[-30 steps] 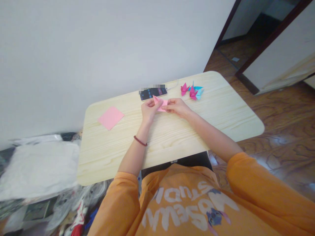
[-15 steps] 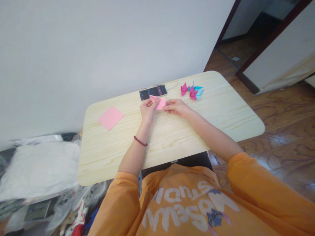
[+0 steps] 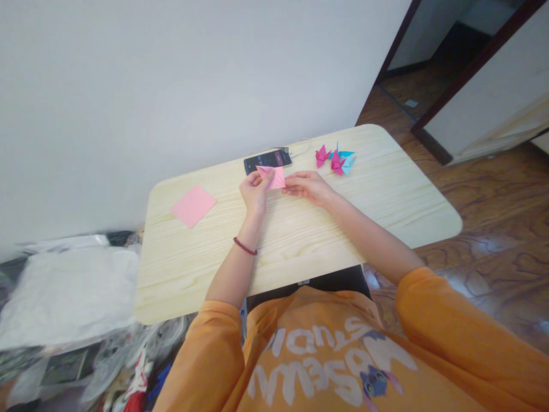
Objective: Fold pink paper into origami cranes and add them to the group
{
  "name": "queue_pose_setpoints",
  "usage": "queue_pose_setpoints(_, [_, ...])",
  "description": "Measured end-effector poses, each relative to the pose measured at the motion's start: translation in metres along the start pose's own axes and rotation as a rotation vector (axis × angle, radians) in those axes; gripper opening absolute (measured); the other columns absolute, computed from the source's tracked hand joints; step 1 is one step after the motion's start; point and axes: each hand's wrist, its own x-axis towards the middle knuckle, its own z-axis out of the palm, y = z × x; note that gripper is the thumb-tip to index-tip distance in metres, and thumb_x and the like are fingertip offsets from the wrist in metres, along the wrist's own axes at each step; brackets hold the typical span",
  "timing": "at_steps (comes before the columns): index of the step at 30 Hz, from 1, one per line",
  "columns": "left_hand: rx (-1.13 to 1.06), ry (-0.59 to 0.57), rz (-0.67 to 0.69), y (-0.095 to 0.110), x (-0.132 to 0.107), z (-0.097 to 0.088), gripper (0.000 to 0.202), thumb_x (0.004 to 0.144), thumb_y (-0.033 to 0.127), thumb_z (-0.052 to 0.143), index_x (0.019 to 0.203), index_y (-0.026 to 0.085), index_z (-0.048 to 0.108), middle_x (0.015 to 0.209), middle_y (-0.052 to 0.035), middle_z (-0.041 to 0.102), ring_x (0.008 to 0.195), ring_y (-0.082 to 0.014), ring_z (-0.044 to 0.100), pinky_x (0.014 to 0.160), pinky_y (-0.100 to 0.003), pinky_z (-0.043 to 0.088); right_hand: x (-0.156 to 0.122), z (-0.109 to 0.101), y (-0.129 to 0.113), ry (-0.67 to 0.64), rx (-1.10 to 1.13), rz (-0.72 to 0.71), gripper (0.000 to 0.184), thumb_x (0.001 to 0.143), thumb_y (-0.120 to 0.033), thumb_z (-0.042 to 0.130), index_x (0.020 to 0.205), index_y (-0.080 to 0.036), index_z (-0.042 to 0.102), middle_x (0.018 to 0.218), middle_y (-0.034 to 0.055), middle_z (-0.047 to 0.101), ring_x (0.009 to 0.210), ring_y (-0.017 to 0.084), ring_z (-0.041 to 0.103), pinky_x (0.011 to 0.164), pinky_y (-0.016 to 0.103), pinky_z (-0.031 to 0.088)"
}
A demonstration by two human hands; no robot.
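So L hand (image 3: pixel 254 197) pinches 1 folded ppr (image 3: pixel 277 178), R hand (image 3: pixel 309 186) grip unclear, 2 magenta cranes (image 3: pixel 337 163) nearby.

I've got bare tabletop (image 3: pixel 300 243) nearside of both hands' fingers to pass through, more between the left hand (image 3: pixel 254 193) fingers and pink paper square (image 3: pixel 194 206). Folded pink paper (image 3: pixel 277 178) fills the fingertip gap. Smartphone (image 3: pixel 274 158) blocks just beyond left fingers; origami cranes (image 3: pixel 337 162) beyond and right of the right hand (image 3: pixel 312 187) fingers.
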Motion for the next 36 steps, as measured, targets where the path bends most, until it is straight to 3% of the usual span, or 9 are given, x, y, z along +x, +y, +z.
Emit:
queue_pose_setpoints(5, [-0.008, -0.018, -0.008, -0.002, -0.002, 0.001, 0.025, 0.057, 0.032, 0.083, 0.070, 0.017, 0.067, 0.070, -0.0008, 0.069, 0.072, -0.0142, 0.065, 0.067, -0.025, 0.050, 0.000, 0.002, 0.001, 0.023, -0.012, -0.005, 0.023, 0.059, -0.007, 0.081, 0.070, -0.014, 0.062, 0.063, 0.0012, 0.069, 0.061, 0.012, 0.067, 0.070, 0.025, 0.057])
queue_pose_setpoints(15, [0.001, -0.018, -0.038, -0.005, -0.001, 0.000, 0.031, 0.059, 0.040, 0.082, 0.074, 0.018, 0.067, 0.077, -0.0031, 0.070, 0.079, -0.0164, 0.067, 0.071, -0.028, 0.050, 0.001, 0.002, -0.002, -0.021, -0.010, -0.004, 0.024, 0.058, -0.004, 0.076, 0.076, -0.015, 0.064, 0.064, 0.0001, 0.067, 0.062, 0.013, 0.066, 0.073, 0.028, 0.055])
queue_pose_setpoints(21, [0.051, -0.034, -0.003, -0.002, -0.005, 0.003, 0.027, 0.059, 0.037, 0.081, 0.070, 0.018, 0.065, 0.072, -0.0012, 0.068, 0.074, -0.0148, 0.065, 0.068, -0.026, 0.048, 0.003, 0.003, 0.002, 0.029, 0.000, -0.066, 0.014, 0.061, -0.015, 0.076, 0.063, -0.016, 0.062, 0.061, -0.0011, 0.063, 0.059, 0.009, 0.059, 0.065, 0.024, 0.052])
queue_pose_setpoints(26, [0.036, -0.083, 0.031, -0.001, -0.013, 0.009, 0.024, 0.058, 0.031, 0.082, 0.066, 0.018, 0.063, 0.067, 0.0011, 0.066, 0.066, -0.0112, 0.061, 0.065, -0.024, 0.047, 0.003, 0.005, 0.004, 0.064, -0.035, -0.153, 0.021, 0.060, -0.025, 0.077, 0.058, -0.017, 0.057, 0.057, -0.0038, 0.057, 0.056, 0.008, 0.053, 0.057, 0.021, 0.043])
queue_pose_setpoints(31, [0.002, -0.059, 0.023, -0.005, -0.014, 0.012, 0.023, 0.060, 0.030, 0.082, 0.068, 0.018, 0.064, 0.068, 0.0014, 0.065, 0.067, -0.0112, 0.061, 0.067, -0.025, 0.047, 0.004, 0.005, 0.004, 0.080, -0.056, -0.175, 0.024, 0.059, -0.022, 0.075, 0.052, -0.018, 0.053, 0.052, -0.0052, 0.051, 0.053, 0.007, 0.048, 0.053, 0.020, 0.039])
queue_pose_setpoints(36, [-0.014, 0.019, 0.000, -0.008, -0.010, 0.010, 0.026, 0.062, 0.034, 0.081, 0.068, 0.017, 0.062, 0.072, 0.0004, 0.066, 0.074, -0.0127, 0.063, 0.072, -0.026, 0.049, 0.004, 0.006, 0.005, 0.050, -0.072, -0.122, 0.015, 0.058, -0.020, 0.074, 0.054, -0.016, 0.059, 0.052, -0.0020, 0.057, 0.053, 0.008, 0.051, 0.053, 0.020, 0.041])
